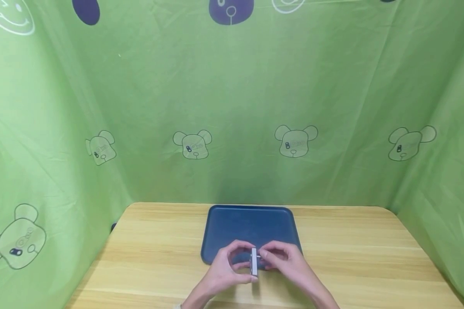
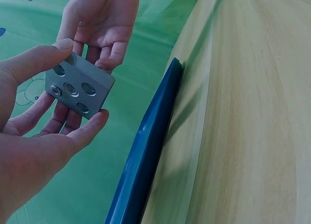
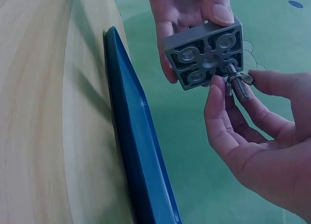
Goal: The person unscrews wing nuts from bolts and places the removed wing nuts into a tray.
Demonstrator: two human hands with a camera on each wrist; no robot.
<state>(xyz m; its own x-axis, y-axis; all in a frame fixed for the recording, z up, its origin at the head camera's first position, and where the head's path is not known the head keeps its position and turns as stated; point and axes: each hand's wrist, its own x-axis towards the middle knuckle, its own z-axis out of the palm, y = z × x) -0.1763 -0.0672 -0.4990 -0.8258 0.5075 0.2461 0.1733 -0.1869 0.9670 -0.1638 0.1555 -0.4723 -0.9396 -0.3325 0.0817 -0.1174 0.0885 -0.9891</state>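
Note:
A square grey metal plate (image 2: 77, 83) with several round holes is held on edge by my left hand (image 1: 226, 270), thumb and fingers on opposite edges. Its ribbed back shows in the right wrist view, where a threaded bolt (image 3: 239, 90) sticks out of one corner hole. On that bolt sits a wing nut (image 3: 247, 79), pinched by the thumb and fingers of my right hand (image 1: 290, 262). In the left wrist view, one hole has something filling it, seemingly the bolt's other end. Both hands are above the near edge of a dark blue tray (image 1: 251, 223).
The tray lies on a light wood table (image 1: 355, 249), towards its back edge. Green cloth (image 1: 239, 86) with printed bear heads hangs behind the table and along both sides.

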